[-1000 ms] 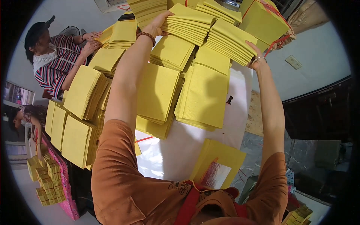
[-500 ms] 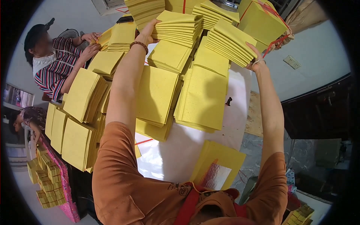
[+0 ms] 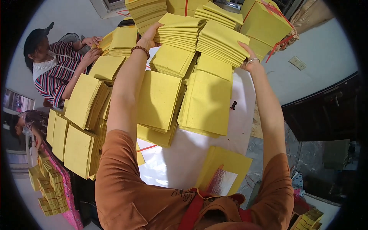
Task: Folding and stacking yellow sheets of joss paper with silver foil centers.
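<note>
Both my arms reach far across a white table [image 3: 180, 161] covered in piles of yellow paper sheets. My left hand [image 3: 150, 35] grips the left end of a thick stack of yellow sheets [image 3: 180, 30]. My right hand [image 3: 248, 58] presses against the right side of the neighbouring stack [image 3: 222, 42]. The two stacks sit side by side at the far end, held between my hands. Lower flat piles [image 3: 205, 103] lie under my forearms.
A person in a striped top [image 3: 53, 73] handles yellow sheets [image 3: 122, 38] at the left. Bundles tied with red string [image 3: 268, 27] stand at the far right. More stacks [image 3: 76, 126] line the left edge, small bundles [image 3: 48, 188] lie on the floor. A sheet with a silver patch [image 3: 224, 178] lies near me.
My hands have pulled the two far stacks a little closer together and toward me; the left hand shifted from the stack's top to its left end.
</note>
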A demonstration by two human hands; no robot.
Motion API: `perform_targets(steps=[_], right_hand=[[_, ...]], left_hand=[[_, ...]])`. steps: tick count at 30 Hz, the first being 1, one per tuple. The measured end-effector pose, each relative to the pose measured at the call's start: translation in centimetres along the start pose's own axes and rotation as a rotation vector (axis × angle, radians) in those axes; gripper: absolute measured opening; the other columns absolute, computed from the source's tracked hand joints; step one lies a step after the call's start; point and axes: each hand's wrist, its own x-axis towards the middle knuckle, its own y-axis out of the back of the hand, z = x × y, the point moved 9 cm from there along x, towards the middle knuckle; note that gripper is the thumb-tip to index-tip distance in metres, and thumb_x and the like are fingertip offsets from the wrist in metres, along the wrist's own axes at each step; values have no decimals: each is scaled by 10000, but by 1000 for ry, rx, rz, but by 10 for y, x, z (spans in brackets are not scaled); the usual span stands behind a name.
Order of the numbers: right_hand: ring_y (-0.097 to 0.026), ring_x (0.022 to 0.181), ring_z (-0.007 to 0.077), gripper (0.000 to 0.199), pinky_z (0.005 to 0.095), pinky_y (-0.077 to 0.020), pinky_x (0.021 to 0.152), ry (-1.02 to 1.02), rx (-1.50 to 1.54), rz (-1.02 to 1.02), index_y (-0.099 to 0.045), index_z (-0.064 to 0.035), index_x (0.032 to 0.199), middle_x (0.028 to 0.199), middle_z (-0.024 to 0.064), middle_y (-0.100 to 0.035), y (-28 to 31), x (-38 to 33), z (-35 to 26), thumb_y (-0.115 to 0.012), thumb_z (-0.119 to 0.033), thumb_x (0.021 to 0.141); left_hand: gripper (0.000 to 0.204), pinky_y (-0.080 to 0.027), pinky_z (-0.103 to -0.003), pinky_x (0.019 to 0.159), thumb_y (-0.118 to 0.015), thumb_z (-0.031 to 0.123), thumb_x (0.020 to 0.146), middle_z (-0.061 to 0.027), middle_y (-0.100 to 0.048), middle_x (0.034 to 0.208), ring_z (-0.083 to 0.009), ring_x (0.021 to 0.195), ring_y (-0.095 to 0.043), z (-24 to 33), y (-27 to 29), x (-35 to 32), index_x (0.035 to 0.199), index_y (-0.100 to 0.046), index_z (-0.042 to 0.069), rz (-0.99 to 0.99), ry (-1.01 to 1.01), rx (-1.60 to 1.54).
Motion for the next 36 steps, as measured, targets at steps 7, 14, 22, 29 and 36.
perform_targets(steps=[7, 14, 22, 29, 36], right_hand=[[-631, 848, 231, 430, 350, -539, 770, 5, -137, 99, -561, -11, 1017, 958, 113, -618, -12, -10, -8, -742, -233, 697], [-636, 819, 223, 467, 357, -550, 698, -95, -238, 33, -562, -23, 1029, 960, 104, -622, -4, -6, -2, -722, -323, 709], [-601, 915, 226, 599, 402, -497, 774, -34, -183, 44, -567, -55, 1084, 1052, 106, -605, -6, -8, 1, -636, -532, 728], [-529, 1058, 272, 719, 462, -421, 870, 33, -21, -12, -530, -98, 1186, 1191, 106, -544, -24, -25, -7, -527, -660, 737], [-459, 1147, 297, 754, 441, -369, 954, 160, -17, 91, -486, -53, 1217, 1244, 136, -490, -33, -26, -15, -458, -663, 775]], left_hand=[[313, -453, -319, 574, -593, 428, 733, -9, -598, 774, -122, 686, -556, 6, -1, -10, 885, -586, 154, 11, 19, -19], [363, -451, -319, 627, -595, 431, 732, -21, -592, 834, -128, 733, -557, 21, -7, -12, 938, -578, 133, 42, -68, 37], [421, -399, -372, 758, -634, 462, 712, -9, -577, 904, -146, 892, -515, -2, 5, -8, 993, -559, 157, -2, 25, 38], [478, -373, -386, 782, -654, 473, 707, -26, -571, 1031, -164, 950, -515, 11, -8, -31, 1048, -537, 159, 32, 15, -13], [452, -423, -340, 741, -664, 478, 691, -18, -600, 936, -141, 849, -550, 16, 0, -24, 998, -584, 155, 78, -15, 41]])
